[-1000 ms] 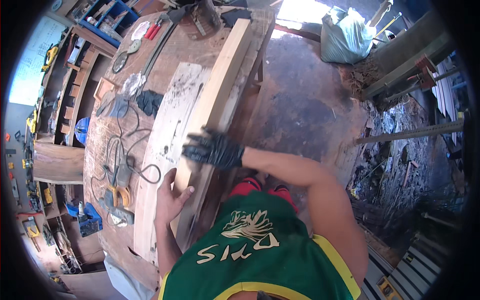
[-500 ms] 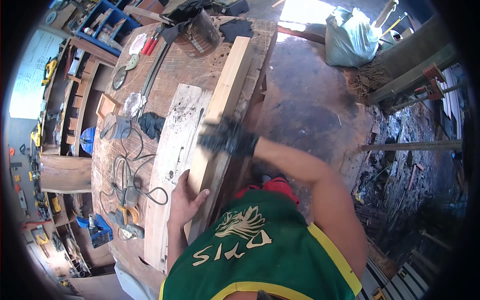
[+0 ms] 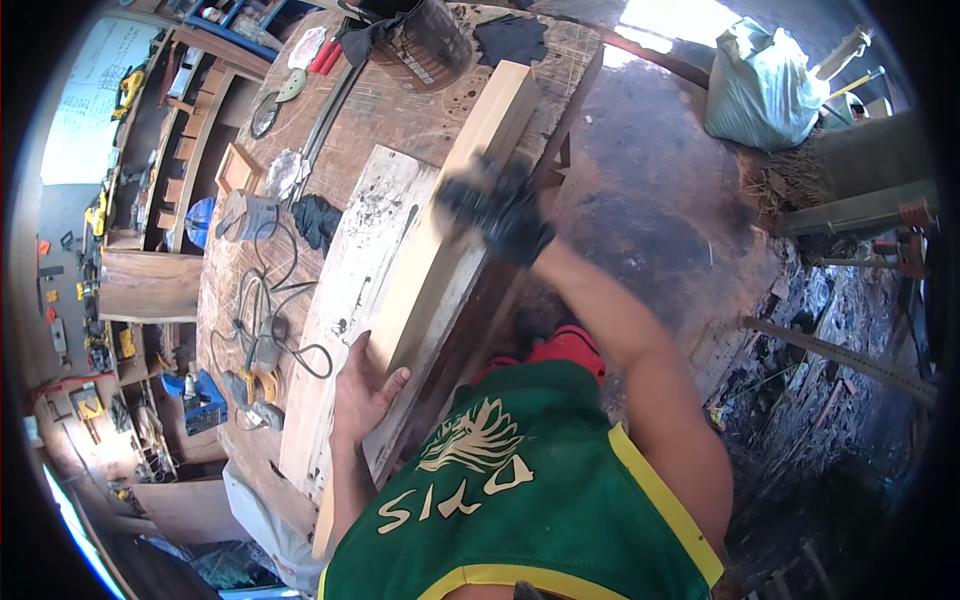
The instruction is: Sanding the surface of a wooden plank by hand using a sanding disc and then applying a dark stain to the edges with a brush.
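Likely heavy and stiff, the long pale squared wooden beam (image 3: pixel 424 268) lies along the right side of the brown wooden desk (image 3: pixel 400 128). The bare left hand (image 3: pixel 366 395) clasps its nearer sides, the surest hold; the black-gloved right hand's (image 3: pixel 497 208) grip, farther, blurs beyond telling.

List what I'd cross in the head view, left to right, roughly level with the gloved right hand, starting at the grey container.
Grey container, black glove, pale stained board, gloved right hand over the pale squared timber, stained floor, long grey beam.
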Demonstrator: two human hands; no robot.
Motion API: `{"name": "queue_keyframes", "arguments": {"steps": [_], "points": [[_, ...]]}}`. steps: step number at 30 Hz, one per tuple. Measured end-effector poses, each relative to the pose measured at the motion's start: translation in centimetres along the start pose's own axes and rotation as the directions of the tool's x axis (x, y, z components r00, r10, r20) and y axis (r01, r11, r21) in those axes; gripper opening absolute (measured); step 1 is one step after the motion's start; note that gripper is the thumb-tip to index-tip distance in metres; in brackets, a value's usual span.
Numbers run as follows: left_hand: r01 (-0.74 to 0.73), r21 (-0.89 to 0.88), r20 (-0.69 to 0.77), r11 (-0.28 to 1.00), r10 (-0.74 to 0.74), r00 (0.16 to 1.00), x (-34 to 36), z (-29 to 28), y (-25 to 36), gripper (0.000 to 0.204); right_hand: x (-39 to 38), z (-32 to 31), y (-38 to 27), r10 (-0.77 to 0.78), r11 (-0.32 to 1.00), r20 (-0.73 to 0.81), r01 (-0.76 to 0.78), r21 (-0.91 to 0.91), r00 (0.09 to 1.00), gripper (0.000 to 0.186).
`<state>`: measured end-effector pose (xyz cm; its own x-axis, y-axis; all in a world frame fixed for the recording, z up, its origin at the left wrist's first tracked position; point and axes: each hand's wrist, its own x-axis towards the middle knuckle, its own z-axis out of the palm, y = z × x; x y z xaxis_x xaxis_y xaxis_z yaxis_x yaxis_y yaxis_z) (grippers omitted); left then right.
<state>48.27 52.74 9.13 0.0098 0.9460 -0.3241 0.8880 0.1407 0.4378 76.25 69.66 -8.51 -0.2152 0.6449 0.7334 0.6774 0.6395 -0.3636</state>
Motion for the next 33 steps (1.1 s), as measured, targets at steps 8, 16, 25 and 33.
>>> {"name": "queue_keyframes", "arguments": {"steps": [8, 16, 25, 33], "points": [[-0.228, -0.154, -0.41, 0.961, 0.147, 0.9, 1.5, 2.3, 7.4, 0.077, 2.9, -9.2, 1.1, 0.33, 0.666, 0.127, -0.326, 0.671, 0.936, 0.048], [-0.156, -0.477, -0.224, 0.865, 0.052, 0.973, 3.9, 7.6, 16.2, 0.07, -2.8, -12.9, -5.0, 0.342, -0.358, 0.838, -0.765, 0.535, 0.425, 0.044], [0.057, -0.992, 0.04, 0.111, -0.147, 0.988, 3.8, 9.7, 16.4, 0.027, -0.4, -18.7, -0.5, 0.083, -0.571, 0.883, -0.704, 0.422, 0.462, 0.042], [0.295, -0.95, 0.306, 0.102, 0.109, 0.946, 3.7, 13.4, 16.8, 0.031, -2.2, -16.7, -0.2, 0.06, -0.456, 0.841, -0.735, 0.502, 0.537, 0.054]]}}
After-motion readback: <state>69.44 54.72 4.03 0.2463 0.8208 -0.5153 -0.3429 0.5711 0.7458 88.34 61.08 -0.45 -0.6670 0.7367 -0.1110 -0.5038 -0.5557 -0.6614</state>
